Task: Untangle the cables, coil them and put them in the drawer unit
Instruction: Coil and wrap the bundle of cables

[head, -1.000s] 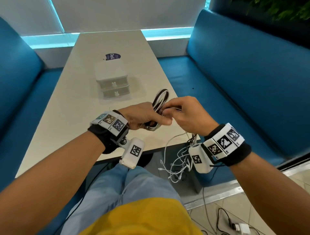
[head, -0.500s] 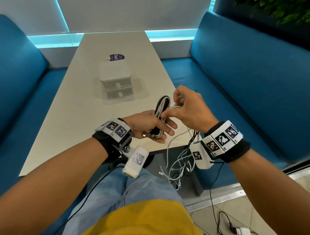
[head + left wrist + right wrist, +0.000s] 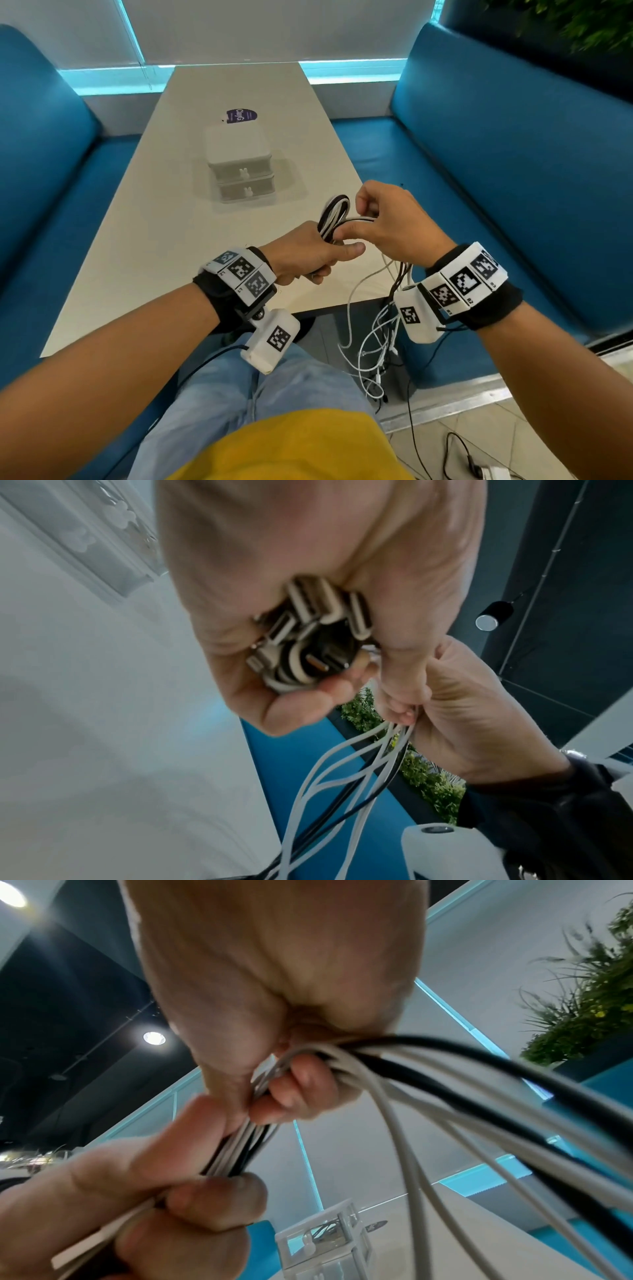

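A bundle of black and white cables (image 3: 334, 214) is looped over the table's near right corner. My left hand (image 3: 317, 251) grips the coiled part, with several plug ends (image 3: 308, 634) bunched in its palm. My right hand (image 3: 383, 222) pinches the strands (image 3: 308, 1056) that lead off the coil. The loose ends (image 3: 371, 346) hang tangled below the table edge, beside my right knee. The white two-drawer unit (image 3: 241, 168) stands mid-table beyond the hands, both drawers closed; cables show inside the top drawer (image 3: 325, 1231).
The pale table (image 3: 144, 219) runs between two blue benches (image 3: 513, 171). A purple sticker (image 3: 241, 115) lies behind the drawer unit. A black cord and white adapter (image 3: 479, 469) lie on the floor at the lower right. My legs sit under the table's near edge.
My right hand has lifted and swung across the coil, carrying the strands around it. My left hand has kept its hold and shifted slightly. The head view has tilted a little.
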A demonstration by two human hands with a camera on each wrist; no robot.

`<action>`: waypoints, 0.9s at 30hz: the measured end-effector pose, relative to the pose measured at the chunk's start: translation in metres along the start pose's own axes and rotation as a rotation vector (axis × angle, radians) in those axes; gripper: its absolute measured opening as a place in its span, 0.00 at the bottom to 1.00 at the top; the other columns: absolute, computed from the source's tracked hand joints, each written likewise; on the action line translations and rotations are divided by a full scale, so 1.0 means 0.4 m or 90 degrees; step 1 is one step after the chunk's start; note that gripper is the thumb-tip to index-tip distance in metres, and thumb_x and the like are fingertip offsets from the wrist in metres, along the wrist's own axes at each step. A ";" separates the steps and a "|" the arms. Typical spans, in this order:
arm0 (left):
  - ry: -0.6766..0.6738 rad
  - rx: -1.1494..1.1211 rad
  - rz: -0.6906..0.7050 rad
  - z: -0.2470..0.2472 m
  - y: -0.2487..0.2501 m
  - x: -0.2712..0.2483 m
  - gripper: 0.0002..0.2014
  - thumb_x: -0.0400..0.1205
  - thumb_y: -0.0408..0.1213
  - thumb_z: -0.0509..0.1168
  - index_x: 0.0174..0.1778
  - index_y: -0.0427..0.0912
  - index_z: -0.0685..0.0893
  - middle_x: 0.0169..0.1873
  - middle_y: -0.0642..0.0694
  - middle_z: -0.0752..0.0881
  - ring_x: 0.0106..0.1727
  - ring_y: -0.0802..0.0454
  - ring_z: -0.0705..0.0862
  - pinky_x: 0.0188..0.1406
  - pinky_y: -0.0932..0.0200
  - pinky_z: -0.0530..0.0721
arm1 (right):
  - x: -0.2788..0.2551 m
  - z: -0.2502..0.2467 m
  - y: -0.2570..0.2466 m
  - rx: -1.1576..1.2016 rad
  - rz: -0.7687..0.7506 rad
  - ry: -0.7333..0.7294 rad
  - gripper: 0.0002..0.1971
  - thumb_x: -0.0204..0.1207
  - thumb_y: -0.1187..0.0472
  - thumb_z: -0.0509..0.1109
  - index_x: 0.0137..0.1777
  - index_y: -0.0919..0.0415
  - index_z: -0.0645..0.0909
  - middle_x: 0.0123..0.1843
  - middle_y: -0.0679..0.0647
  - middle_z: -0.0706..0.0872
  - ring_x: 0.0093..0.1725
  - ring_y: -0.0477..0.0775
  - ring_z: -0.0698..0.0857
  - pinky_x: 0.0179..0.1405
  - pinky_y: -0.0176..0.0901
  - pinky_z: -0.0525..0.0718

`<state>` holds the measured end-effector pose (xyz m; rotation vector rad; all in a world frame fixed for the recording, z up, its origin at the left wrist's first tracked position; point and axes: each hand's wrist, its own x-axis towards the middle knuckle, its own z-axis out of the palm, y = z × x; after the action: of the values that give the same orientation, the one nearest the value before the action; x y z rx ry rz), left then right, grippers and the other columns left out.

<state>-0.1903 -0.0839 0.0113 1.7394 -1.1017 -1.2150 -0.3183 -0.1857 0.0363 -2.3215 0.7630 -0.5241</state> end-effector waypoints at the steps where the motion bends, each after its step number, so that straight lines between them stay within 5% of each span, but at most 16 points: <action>1: 0.009 0.018 0.003 -0.003 -0.002 0.002 0.16 0.76 0.42 0.74 0.29 0.47 0.73 0.21 0.50 0.70 0.24 0.53 0.69 0.29 0.53 0.73 | -0.001 -0.004 0.005 -0.014 0.026 -0.033 0.23 0.61 0.44 0.83 0.40 0.56 0.73 0.27 0.44 0.74 0.25 0.42 0.69 0.26 0.33 0.66; 5: 0.040 0.105 -0.035 0.007 -0.004 0.006 0.18 0.70 0.41 0.76 0.25 0.46 0.71 0.22 0.45 0.73 0.27 0.45 0.72 0.33 0.50 0.71 | -0.008 -0.012 0.014 -0.088 0.061 -0.114 0.22 0.67 0.39 0.76 0.34 0.59 0.80 0.23 0.46 0.73 0.24 0.45 0.70 0.26 0.38 0.66; 10: 0.053 0.102 -0.047 0.015 -0.001 0.019 0.14 0.71 0.33 0.75 0.26 0.44 0.75 0.21 0.44 0.73 0.26 0.45 0.71 0.28 0.55 0.70 | -0.011 -0.003 0.019 -0.123 0.068 -0.096 0.27 0.68 0.36 0.73 0.28 0.59 0.73 0.23 0.49 0.73 0.25 0.48 0.70 0.26 0.41 0.65; 13: 0.043 0.108 -0.056 0.011 0.001 0.018 0.08 0.71 0.31 0.74 0.33 0.43 0.80 0.24 0.42 0.74 0.27 0.46 0.72 0.27 0.56 0.71 | -0.010 0.001 0.021 -0.182 0.048 -0.126 0.23 0.66 0.36 0.75 0.31 0.56 0.77 0.26 0.49 0.79 0.28 0.50 0.76 0.26 0.42 0.68; 16: 0.032 0.105 -0.073 0.002 -0.001 0.023 0.12 0.73 0.30 0.74 0.30 0.43 0.76 0.24 0.43 0.73 0.26 0.47 0.72 0.26 0.57 0.73 | -0.008 -0.005 0.027 -0.201 0.015 -0.132 0.16 0.68 0.42 0.78 0.35 0.53 0.80 0.30 0.49 0.82 0.31 0.50 0.79 0.27 0.42 0.69; 22: -0.017 0.020 -0.111 -0.009 0.004 0.019 0.14 0.79 0.44 0.70 0.37 0.45 0.72 0.19 0.50 0.66 0.20 0.53 0.65 0.23 0.60 0.66 | -0.009 0.002 0.025 -0.125 -0.105 0.007 0.08 0.71 0.54 0.77 0.38 0.57 0.86 0.28 0.50 0.83 0.31 0.52 0.79 0.30 0.45 0.75; 27: -0.072 0.034 -0.137 -0.015 0.009 0.018 0.18 0.82 0.47 0.66 0.30 0.47 0.68 0.19 0.50 0.65 0.21 0.51 0.65 0.25 0.58 0.67 | -0.001 -0.017 0.034 -0.066 -0.067 -0.012 0.11 0.63 0.50 0.82 0.35 0.57 0.87 0.29 0.53 0.85 0.32 0.55 0.81 0.33 0.52 0.79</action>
<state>-0.1839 -0.0912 0.0139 1.8875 -1.0396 -1.4409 -0.3274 -0.1971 0.0319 -2.4695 0.6751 -0.5184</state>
